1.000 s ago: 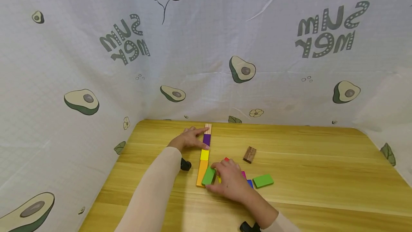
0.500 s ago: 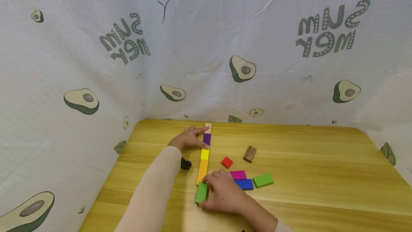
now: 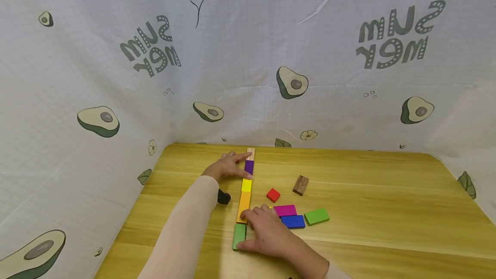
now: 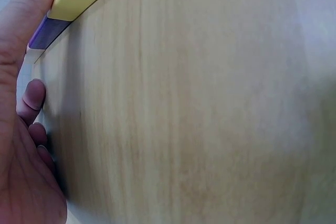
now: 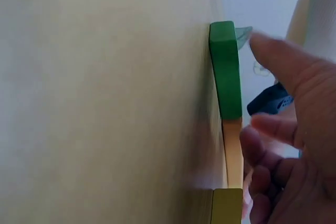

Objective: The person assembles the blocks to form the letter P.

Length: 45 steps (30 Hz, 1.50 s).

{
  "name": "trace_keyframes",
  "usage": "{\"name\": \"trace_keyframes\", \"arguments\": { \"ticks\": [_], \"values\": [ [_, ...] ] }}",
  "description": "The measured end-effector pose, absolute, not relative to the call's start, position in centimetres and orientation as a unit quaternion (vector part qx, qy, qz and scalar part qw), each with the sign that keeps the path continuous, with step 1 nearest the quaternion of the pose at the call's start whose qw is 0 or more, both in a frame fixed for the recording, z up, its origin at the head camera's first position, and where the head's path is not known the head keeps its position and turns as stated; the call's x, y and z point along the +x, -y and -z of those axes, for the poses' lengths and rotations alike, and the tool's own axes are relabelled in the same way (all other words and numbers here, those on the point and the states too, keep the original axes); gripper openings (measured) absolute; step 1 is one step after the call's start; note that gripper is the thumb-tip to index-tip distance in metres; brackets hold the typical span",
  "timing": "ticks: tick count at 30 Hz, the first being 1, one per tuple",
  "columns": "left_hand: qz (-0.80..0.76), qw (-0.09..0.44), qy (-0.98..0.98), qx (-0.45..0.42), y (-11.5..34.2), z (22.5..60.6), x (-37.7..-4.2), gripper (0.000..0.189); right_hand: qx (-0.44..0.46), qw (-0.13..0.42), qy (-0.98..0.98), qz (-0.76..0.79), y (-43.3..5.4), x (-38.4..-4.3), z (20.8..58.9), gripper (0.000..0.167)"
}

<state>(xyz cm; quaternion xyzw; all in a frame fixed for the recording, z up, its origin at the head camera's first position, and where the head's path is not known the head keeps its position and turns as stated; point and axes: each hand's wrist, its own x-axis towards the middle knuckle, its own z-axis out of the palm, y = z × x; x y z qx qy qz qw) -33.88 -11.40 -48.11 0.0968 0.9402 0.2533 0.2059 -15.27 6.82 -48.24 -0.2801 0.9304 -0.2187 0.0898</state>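
Note:
A straight row of wooden blocks runs away from me: a green block [image 3: 239,237], an orange block [image 3: 244,206], a yellow block [image 3: 246,185], a purple block [image 3: 249,167] and a striped natural-wood block [image 3: 250,154]. My left hand [image 3: 229,166] lies beside the far part, index fingertip at the natural-wood block and thumb at the yellow one. My right hand [image 3: 267,232] is over the near end, thumb at the green block's near end and index finger over the orange block. In the right wrist view the thumb [image 5: 281,56] stands slightly off the green block [image 5: 227,72].
Right of the row lie a red block [image 3: 273,195], a dark brown block [image 3: 300,185], a magenta block [image 3: 285,211], a blue block [image 3: 293,221] and another green block [image 3: 317,216]. A sliver of yellow shows behind my right hand. A printed white sheet [image 3: 248,55] hangs behind the table [image 3: 368,193].
My right hand has brought the green block from beside the orange one toward me and set it at the row's near end. The fingers have since loosened from it. The left hand stays put.

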Motion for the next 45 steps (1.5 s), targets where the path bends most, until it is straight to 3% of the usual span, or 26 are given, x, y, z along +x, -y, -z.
{"name": "trace_keyframes", "arguments": {
  "ticks": [8, 15, 27, 45],
  "values": [
    [-0.251, 0.21, -0.94, 0.097, 11.42, 48.1, -33.97, 0.094, -0.245, 0.057, -0.949, 0.192, -6.31, -16.03, 48.45, 0.074],
    [-0.249, 0.212, -0.94, 0.098, 11.42, 48.29, -34.12, 0.095, -0.238, 0.07, -0.949, 0.193, -6.43, -15.78, 48.54, 0.07],
    [-0.253, 0.212, -0.939, 0.097, 11.41, 48.08, -33.92, 0.095, -0.242, 0.047, -0.952, 0.184, -6.53, -15.93, 48.57, 0.064],
    [-0.256, 0.214, -0.938, 0.099, 11.49, 48.26, -34.08, 0.095, -0.258, 0.048, -0.948, 0.179, -6.68, -15.89, 48.31, 0.066]
  ]
}}
